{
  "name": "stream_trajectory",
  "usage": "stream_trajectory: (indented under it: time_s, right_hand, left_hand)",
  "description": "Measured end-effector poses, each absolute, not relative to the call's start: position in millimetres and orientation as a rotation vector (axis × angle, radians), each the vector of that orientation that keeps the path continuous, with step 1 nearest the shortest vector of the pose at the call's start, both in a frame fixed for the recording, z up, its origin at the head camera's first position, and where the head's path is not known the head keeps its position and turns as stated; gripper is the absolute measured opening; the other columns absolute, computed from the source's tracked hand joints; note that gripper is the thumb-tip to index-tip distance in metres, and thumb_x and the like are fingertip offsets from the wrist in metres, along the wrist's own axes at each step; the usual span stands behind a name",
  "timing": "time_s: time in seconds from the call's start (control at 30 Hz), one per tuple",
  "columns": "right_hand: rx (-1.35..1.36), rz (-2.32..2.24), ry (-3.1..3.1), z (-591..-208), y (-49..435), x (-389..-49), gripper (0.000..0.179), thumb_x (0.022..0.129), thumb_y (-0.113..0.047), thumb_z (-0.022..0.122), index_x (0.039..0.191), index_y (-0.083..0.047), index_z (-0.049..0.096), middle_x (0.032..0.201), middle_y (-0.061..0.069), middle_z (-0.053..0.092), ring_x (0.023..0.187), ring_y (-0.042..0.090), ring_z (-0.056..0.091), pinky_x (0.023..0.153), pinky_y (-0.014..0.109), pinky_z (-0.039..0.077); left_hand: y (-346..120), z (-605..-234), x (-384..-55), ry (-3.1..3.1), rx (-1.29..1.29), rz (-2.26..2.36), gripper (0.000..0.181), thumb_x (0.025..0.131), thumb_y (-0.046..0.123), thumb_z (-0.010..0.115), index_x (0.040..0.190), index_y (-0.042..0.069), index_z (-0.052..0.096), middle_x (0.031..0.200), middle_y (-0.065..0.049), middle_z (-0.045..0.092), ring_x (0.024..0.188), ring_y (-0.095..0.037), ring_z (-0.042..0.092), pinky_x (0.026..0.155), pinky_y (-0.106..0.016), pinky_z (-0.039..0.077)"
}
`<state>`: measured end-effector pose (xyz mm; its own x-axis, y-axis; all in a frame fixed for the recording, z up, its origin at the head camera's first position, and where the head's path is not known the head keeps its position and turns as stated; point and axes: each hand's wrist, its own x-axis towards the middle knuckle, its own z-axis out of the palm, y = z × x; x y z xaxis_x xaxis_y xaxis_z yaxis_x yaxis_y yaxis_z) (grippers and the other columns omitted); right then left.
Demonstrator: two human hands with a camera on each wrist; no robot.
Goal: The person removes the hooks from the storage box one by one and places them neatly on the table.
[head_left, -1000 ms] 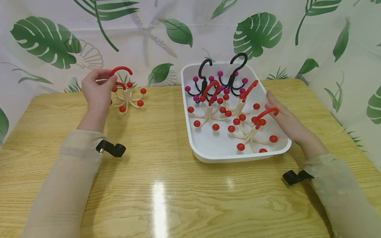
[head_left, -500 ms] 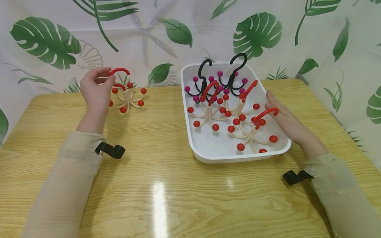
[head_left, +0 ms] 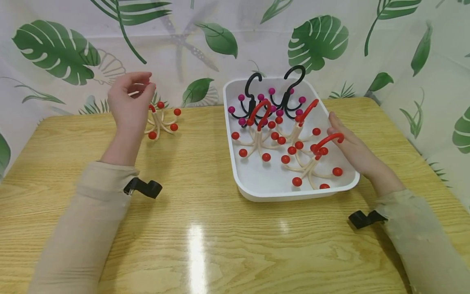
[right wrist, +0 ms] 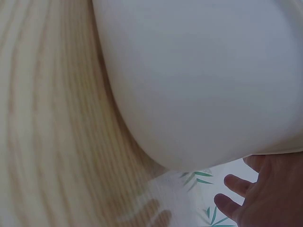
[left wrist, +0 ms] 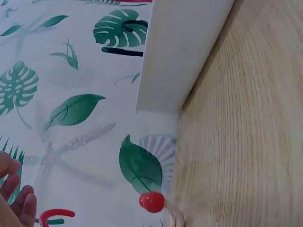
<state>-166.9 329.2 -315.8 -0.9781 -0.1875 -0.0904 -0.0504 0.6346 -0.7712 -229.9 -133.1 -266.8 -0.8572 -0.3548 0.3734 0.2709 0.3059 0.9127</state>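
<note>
From my seat I have the left hand point(head_left: 129, 100) raised above the cream hook hanger with red ball tips point(head_left: 161, 121), which stands on the table point(head_left: 191, 245) near its far-left edge, close to the leaf-print curtain point(head_left: 58, 53). The fingers of that hand are loosely curled and I see nothing in them; the left wrist view shows only fingertips point(left wrist: 19, 201) with a red curve of hook just beside them, not pinched. My right hand point(head_left: 349, 149) lies with straight fingers against the right rim of the white tray point(head_left: 293, 196), which sits toward the far right of the table and carries several more red-tipped hangers point(head_left: 257, 136) and two black ones with magenta tips point(head_left: 271, 102); the nearest red hook point(head_left: 328, 141) in the tray curls over beside those fingers. My worry here is the hanger on the table: it stands on thin splayed legs, so a brush from the lifting hand or sleeve could tip it or roll it toward the curtain. In the tray, the hangers are crowded and their arms overlap, so pulling one could drag a neighbour out. Compared with a second ago, the left hand has let go of the red hook it pinched and has risen; the right hand has not moved.
</note>
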Motion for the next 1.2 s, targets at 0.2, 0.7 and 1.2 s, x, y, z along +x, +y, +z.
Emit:
stream_trajectory:
  time_s: [0.2, 0.7, 1.2]
  right_hand:
    - [-0.202, -1.271, 2.690, -316.1, 329.6, -166.2, 0.061, 0.103, -0.037, 0.030, 0.153, -0.020, -0.001, 0.159, 0.002, -0.009, 0.143, 0.023, -0.013, 0.110, 0.060, -0.004]
    - [-0.192, -1.259, 2.695, -315.8, 329.5, -166.2, 0.061, 0.103, -0.037, 0.030, 0.153, -0.020, -0.001, 0.159, 0.003, -0.009, 0.143, 0.023, -0.013, 0.110, 0.060, -0.003]
    - [-0.190, -1.248, 2.704, -317.1, 330.2, -166.3, 0.061, 0.102, -0.039, 0.030, 0.153, -0.022, -0.001, 0.159, 0.003, -0.010, 0.143, 0.023, -0.015, 0.110, 0.060, -0.004]
  left_hand:
    - [-110.2, -263.0, -219.5, -2.032, -0.097, -1.674, 0.019, 0.087, 0.012, 0.070, 0.105, 0.009, 0.072, 0.101, 0.000, 0.062, 0.090, -0.014, 0.060, 0.082, -0.025, 0.047]
    - [-57.0, -262.5, -196.5, -2.061, -0.407, -1.802, 0.021, 0.088, 0.012, 0.069, 0.107, 0.002, 0.069, 0.102, -0.005, 0.066, 0.091, -0.016, 0.061, 0.082, -0.028, 0.051]
    - [-14.5, -277.6, -188.2, -2.229, -0.535, -1.836, 0.024, 0.089, 0.012, 0.068, 0.112, 0.006, 0.067, 0.108, -0.004, 0.064, 0.094, -0.015, 0.059, 0.083, -0.026, 0.052]
